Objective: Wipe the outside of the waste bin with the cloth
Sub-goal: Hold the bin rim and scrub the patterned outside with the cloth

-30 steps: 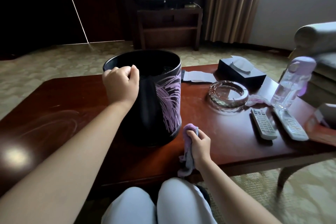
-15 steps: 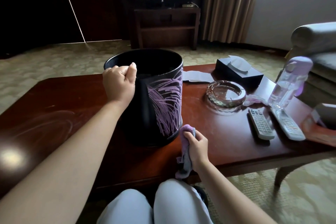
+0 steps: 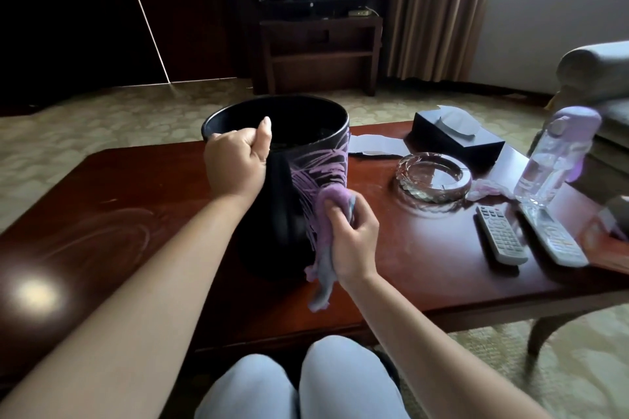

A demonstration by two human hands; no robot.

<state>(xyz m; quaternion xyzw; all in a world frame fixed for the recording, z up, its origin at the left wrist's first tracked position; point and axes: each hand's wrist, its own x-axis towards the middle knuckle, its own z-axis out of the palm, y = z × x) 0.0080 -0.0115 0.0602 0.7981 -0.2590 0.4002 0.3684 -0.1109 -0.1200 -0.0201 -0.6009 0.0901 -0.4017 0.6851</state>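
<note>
A black waste bin with purple leaf strokes on its side stands upright on the dark red wooden table. My left hand grips the bin's near rim, thumb up. In my right hand is a bunched purple cloth, pressed against the bin's right side at about mid height, with its tail hanging down toward the table.
To the right on the table lie a glass ashtray, two remote controls, a clear bottle with a purple cap and a black tissue box. My knees are at the table's near edge. An armchair stands far right.
My right hand has lifted the cloth from the table by the bin's base up onto the bin's right side. The bin has turned a little under my left hand.
</note>
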